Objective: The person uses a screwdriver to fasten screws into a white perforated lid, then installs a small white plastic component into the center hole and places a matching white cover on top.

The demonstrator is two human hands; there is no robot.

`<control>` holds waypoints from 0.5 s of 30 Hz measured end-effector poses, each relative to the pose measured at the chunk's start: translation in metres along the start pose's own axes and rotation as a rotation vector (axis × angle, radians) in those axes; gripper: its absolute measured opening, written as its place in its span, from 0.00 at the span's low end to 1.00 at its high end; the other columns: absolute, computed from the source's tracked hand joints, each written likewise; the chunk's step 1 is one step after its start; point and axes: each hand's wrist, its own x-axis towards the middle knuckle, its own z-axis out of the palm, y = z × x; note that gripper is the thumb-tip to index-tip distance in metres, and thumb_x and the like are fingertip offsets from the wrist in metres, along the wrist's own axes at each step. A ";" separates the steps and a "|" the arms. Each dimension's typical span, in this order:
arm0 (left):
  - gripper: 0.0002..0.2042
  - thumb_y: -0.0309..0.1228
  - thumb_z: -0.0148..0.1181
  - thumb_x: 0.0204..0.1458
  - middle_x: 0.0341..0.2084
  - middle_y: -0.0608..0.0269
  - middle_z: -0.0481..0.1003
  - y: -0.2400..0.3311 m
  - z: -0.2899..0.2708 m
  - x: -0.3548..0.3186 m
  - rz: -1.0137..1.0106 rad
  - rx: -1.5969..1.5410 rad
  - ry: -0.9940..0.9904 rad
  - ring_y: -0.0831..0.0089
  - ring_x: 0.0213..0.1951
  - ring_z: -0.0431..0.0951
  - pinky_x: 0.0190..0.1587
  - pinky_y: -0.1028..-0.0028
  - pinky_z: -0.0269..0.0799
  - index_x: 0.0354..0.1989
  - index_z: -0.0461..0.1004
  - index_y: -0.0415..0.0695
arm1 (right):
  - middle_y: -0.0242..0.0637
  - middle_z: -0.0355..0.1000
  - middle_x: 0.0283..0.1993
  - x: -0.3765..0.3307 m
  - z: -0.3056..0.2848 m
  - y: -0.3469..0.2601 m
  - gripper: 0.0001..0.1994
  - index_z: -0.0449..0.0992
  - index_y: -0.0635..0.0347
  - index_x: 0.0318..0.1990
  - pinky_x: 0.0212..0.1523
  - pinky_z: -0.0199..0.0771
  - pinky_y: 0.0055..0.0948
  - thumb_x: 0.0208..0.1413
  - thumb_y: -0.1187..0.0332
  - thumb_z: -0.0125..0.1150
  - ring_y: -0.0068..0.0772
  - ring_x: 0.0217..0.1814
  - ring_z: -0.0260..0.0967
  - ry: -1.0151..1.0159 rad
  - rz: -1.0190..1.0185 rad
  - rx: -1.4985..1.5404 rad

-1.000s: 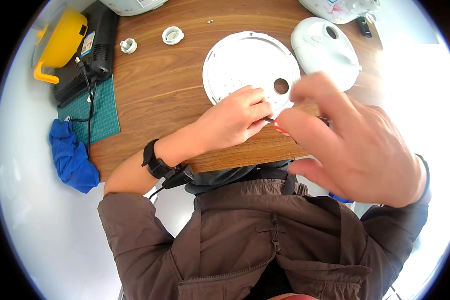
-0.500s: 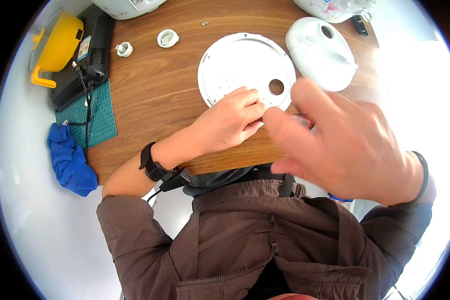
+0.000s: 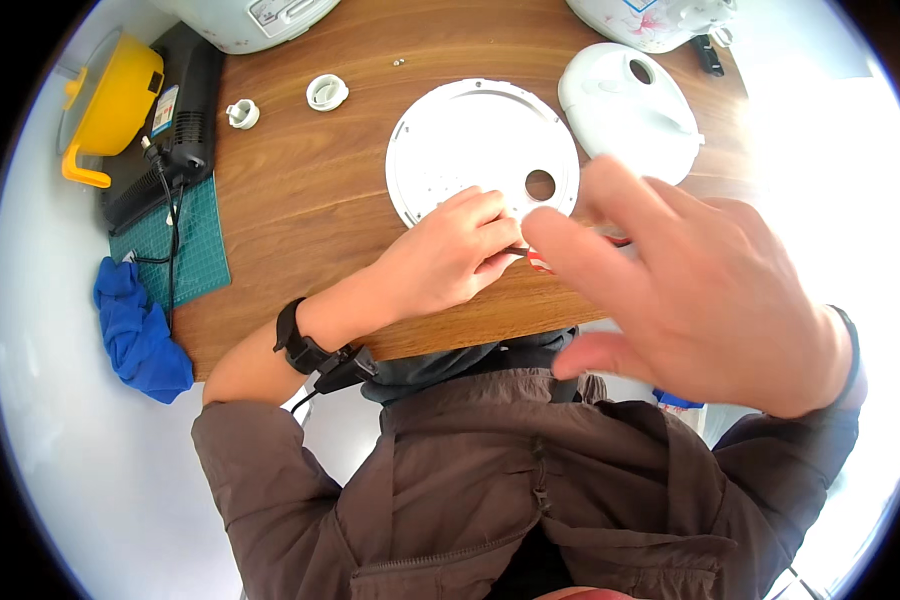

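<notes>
Near the table's front edge, my left hand [image 3: 455,250] is closed around the dark shaft of a screwdriver with a red-and-white striped handle [image 3: 540,262]. Its fingers lie at the near rim of a round white plastic plate [image 3: 460,140], which has one large hole and several small ones. My right hand [image 3: 705,290] hovers over the handle, its thumb and fingers spread apart; part of the handle is hidden behind them. The screwdriver's tip is covered by my left hand. Beyond the plate's right side lies a pale oval lid [image 3: 630,120] with a hole in it.
Two small white caps [image 3: 327,92] and tiny metal pieces [image 3: 399,62] lie farther back. White appliances [image 3: 255,22] stand at the far edge. At left are a yellow pot [image 3: 120,95], a black device [image 3: 185,135], a green cutting mat [image 3: 200,240] and a blue cloth [image 3: 140,335].
My right thumb has spread farther from the fingers, and more of the striped handle shows beside my left hand. The table's things have shifted slightly in view.
</notes>
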 end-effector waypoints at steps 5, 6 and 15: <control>0.09 0.20 0.66 0.50 0.36 0.58 0.70 0.008 -0.007 0.006 0.041 0.014 -0.012 0.57 0.40 0.72 0.44 0.61 0.71 0.38 0.73 0.41 | 0.39 0.64 0.42 -0.001 -0.006 -0.002 0.25 0.74 0.55 0.51 0.28 0.70 0.34 0.45 0.57 0.72 0.35 0.26 0.70 -0.196 0.049 -0.026; 0.09 0.20 0.66 0.50 0.36 0.58 0.71 0.008 -0.008 0.005 0.020 0.000 0.000 0.57 0.40 0.72 0.44 0.61 0.71 0.38 0.74 0.41 | 0.39 0.64 0.42 0.001 -0.007 0.001 0.25 0.74 0.55 0.51 0.29 0.70 0.34 0.46 0.57 0.72 0.35 0.26 0.70 -0.205 0.057 -0.016; 0.10 0.21 0.66 0.50 0.36 0.57 0.71 0.005 -0.009 0.001 0.043 0.052 -0.010 0.57 0.41 0.72 0.44 0.61 0.71 0.40 0.75 0.40 | 0.37 0.64 0.38 0.006 0.003 0.001 0.21 0.75 0.54 0.51 0.30 0.71 0.33 0.48 0.64 0.71 0.35 0.30 0.71 0.008 0.043 0.033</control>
